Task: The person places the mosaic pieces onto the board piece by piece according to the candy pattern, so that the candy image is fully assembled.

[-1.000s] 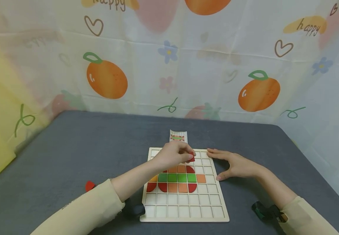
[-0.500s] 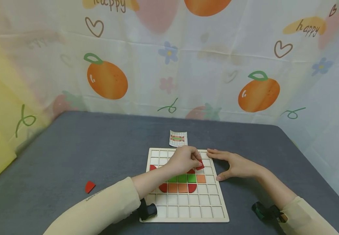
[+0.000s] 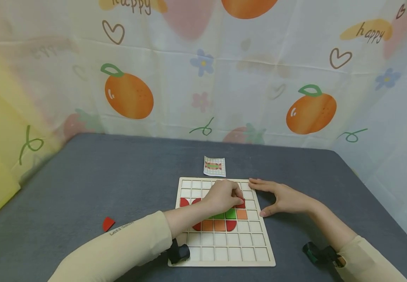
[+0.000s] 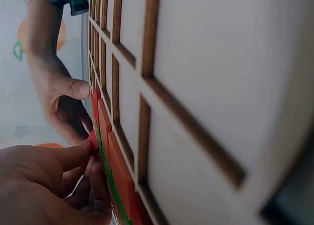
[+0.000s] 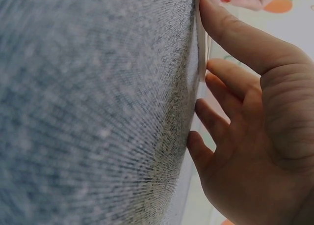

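My left hand [image 3: 222, 194] is over the upper right part of the wooden grid board [image 3: 224, 258], pinching a red tile [image 3: 240, 204] between thumb and fingers. That tile sits at a cell just above an orange square tile [image 3: 241, 214]. Seen from the left wrist, the thumb presses the red tile [image 4: 93, 140] close to the board's face. Green tiles [image 3: 230, 214] form a row across the board, with red and orange tiles around them; my left forearm hides some. My right hand [image 3: 283, 197] rests at the board's right edge, thumb and fingers spread along it.
One red fan-shaped tile [image 3: 108, 224] lies loose on the dark table [image 3: 136, 168], left of the board. Behind the board is a small pattern card [image 3: 214, 166]. A printed curtain [image 3: 203, 98] hangs along the table's far side.
My left hand has moved right and slightly nearer with the red tile, lowering it to a board cell. The pattern card has come into full view. My right hand has stayed put.
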Action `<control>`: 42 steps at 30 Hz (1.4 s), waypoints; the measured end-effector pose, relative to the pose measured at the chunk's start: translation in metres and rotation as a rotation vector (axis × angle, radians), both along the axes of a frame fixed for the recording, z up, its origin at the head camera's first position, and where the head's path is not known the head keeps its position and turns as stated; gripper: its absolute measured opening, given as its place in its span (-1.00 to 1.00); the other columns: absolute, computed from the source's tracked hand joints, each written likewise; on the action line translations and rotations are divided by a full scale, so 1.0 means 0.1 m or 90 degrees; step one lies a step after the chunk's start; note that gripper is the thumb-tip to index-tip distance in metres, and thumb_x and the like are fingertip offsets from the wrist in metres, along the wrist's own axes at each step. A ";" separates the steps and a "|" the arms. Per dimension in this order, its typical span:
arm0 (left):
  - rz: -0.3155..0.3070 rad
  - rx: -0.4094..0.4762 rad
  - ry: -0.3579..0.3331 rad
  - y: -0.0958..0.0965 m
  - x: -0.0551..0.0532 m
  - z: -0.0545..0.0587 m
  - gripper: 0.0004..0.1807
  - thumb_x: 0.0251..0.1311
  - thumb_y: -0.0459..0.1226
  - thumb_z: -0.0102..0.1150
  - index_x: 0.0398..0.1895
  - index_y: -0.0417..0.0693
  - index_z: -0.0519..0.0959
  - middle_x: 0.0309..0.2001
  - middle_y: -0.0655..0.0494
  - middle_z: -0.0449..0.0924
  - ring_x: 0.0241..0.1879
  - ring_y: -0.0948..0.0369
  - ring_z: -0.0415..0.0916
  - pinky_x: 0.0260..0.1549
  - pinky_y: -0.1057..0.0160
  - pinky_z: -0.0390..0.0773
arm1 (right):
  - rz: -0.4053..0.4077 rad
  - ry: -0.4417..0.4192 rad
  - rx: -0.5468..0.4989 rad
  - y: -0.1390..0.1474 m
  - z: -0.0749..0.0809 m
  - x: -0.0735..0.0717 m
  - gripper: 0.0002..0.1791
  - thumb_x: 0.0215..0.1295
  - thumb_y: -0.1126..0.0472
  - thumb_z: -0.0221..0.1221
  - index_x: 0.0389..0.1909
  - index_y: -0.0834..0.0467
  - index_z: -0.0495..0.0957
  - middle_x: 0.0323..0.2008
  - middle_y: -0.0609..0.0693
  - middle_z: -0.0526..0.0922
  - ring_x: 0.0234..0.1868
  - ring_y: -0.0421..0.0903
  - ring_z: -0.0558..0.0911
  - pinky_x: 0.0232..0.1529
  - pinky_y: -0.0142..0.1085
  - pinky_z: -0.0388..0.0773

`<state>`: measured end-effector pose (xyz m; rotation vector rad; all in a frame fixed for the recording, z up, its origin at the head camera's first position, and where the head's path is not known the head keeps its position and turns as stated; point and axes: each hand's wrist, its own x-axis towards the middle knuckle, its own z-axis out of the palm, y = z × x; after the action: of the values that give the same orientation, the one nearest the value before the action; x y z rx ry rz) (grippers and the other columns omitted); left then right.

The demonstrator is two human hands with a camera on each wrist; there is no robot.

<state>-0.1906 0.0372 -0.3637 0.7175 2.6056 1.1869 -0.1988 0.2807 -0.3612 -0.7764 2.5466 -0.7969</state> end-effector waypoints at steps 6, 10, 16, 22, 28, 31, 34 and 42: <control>-0.003 -0.026 0.033 0.01 0.01 -0.02 -0.94 0.17 -0.34 0.33 -0.45 -0.06 0.67 -0.48 0.13 0.69 -0.55 0.39 0.35 -0.52 0.45 0.32 | 0.002 0.003 -0.002 -0.01 0.00 0.00 0.06 -0.02 -0.18 0.44 0.50 0.04 0.20 0.57 0.04 0.09 0.59 0.21 0.00 0.43 0.31 0.06; -0.001 -0.030 0.040 0.00 0.00 -0.02 -0.90 0.15 -0.35 0.34 -0.50 -0.06 0.65 -0.52 0.13 0.65 -0.58 0.37 0.32 -0.54 0.45 0.28 | 0.001 0.000 -0.003 -0.02 0.01 -0.01 0.06 -0.02 -0.16 0.44 0.50 0.06 0.20 0.57 0.04 0.08 0.60 0.21 0.00 0.44 0.30 0.06; -0.002 -0.031 0.031 -0.01 0.00 -0.01 -0.89 0.15 -0.36 0.33 -0.51 -0.09 0.63 -0.55 0.12 0.61 -0.57 0.34 0.32 -0.55 0.45 0.28 | 0.005 0.010 0.000 -0.03 0.02 -0.01 0.05 -0.01 -0.16 0.44 0.49 0.06 0.21 0.57 0.05 0.10 0.59 0.21 0.01 0.43 0.31 0.06; -0.013 -0.017 0.039 -0.03 0.01 0.09 -0.89 0.14 -0.36 0.34 -0.49 -0.07 0.62 -0.49 0.10 0.64 -0.56 0.35 0.36 -0.53 0.44 0.33 | 0.008 0.016 0.002 -0.03 0.02 -0.01 0.03 0.01 -0.15 0.44 0.49 0.07 0.21 0.56 0.07 0.11 0.58 0.24 0.02 0.41 0.32 0.08; -0.049 0.011 0.014 -0.22 -0.02 0.39 -0.96 0.21 -0.30 0.31 -0.34 -0.07 0.65 -0.34 0.08 0.67 -0.47 0.31 0.48 -0.46 0.40 0.43 | 0.000 -0.003 -0.001 -0.04 0.01 -0.02 0.04 0.01 -0.16 0.43 0.50 0.03 0.19 0.58 0.02 0.08 0.59 0.22 0.00 0.42 0.33 0.06; -0.049 0.018 0.001 -0.42 -0.06 0.53 -0.96 0.24 -0.27 0.29 -0.30 -0.03 0.66 -0.29 0.09 0.68 -0.39 0.26 0.56 -0.39 0.38 0.49 | -0.004 -0.009 0.001 -0.04 0.01 -0.02 0.04 0.01 -0.15 0.44 0.50 0.03 0.19 0.58 0.03 0.08 0.60 0.22 -0.01 0.43 0.33 0.04; -0.048 0.020 0.003 -0.66 -0.10 0.60 -0.96 0.26 -0.28 0.27 -0.28 -0.03 0.66 -0.26 0.09 0.69 -0.34 0.22 0.58 -0.33 0.36 0.52 | -0.005 -0.006 0.005 -0.04 0.01 -0.01 0.04 0.02 -0.15 0.43 0.50 0.03 0.19 0.58 0.05 0.08 0.59 0.24 -0.01 0.42 0.34 0.04; -0.071 -0.019 -0.032 -1.36 -0.14 0.56 -0.90 0.28 -0.24 0.23 -0.23 -0.02 0.68 -0.20 0.05 0.73 -0.22 0.22 0.61 -0.15 0.26 0.57 | -0.005 -0.012 -0.002 -0.01 -0.01 0.00 0.05 0.01 -0.16 0.43 0.51 0.02 0.18 0.58 0.04 0.07 0.60 0.24 -0.03 0.42 0.35 0.02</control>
<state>-0.2047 -0.0988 -0.3076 0.8057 2.5015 1.1178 -0.1992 0.2801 -0.3619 -0.7562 2.5346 -0.8074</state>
